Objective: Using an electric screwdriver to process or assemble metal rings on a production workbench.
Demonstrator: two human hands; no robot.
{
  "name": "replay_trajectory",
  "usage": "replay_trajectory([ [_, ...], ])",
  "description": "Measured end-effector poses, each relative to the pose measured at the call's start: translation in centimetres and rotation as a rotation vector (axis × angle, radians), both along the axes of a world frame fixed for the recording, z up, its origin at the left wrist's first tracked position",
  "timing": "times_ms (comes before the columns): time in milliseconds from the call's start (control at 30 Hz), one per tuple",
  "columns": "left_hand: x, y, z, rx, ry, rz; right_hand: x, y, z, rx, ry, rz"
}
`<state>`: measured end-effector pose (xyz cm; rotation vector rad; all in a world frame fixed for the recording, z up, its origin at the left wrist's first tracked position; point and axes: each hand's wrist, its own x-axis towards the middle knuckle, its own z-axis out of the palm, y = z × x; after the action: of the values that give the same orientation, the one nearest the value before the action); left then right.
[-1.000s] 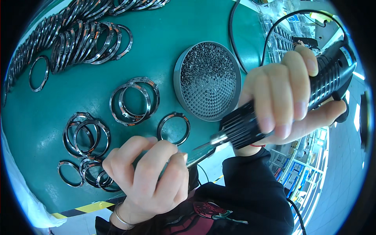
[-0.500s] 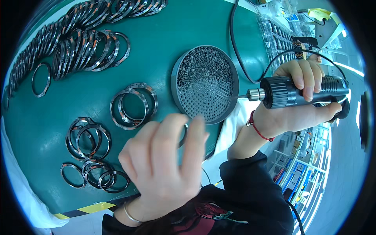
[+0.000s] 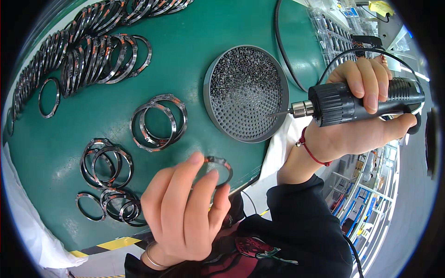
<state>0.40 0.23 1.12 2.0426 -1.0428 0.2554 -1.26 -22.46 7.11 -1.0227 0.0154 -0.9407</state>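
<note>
My right hand (image 3: pixel 361 116) grips a black electric screwdriver (image 3: pixel 361 99), its bit pointing left over the rim of a round grey tray (image 3: pixel 218 74) full of small dark screws. My left hand (image 3: pixel 183 211) hovers low over the green mat (image 3: pixel 194 32), fingers spread, with the fingertips on or just above a metal ring (image 3: pixel 222 164) near the mat's front edge. Whether it grips the ring I cannot tell.
Two stacked rings (image 3: pixel 157 123) lie mid-mat. More rings (image 3: pixel 106 160) cluster at the left front, and a long row of rings (image 3: pixel 92 51) runs along the far left. A black cable (image 3: pixel 282 46) curves past the tray. Shelves stand at the right.
My right hand has drawn the screwdriver away to the right and turned it level. My left hand has opened and lifted off the ring it was bent over.
</note>
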Motion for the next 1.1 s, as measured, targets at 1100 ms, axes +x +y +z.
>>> replay_trajectory([
  [1100, -0.8, 1.2, 0.6, 0.042, -0.034, -0.032, 0.0, -0.2, -0.4, 0.058, -0.105, 0.160],
])
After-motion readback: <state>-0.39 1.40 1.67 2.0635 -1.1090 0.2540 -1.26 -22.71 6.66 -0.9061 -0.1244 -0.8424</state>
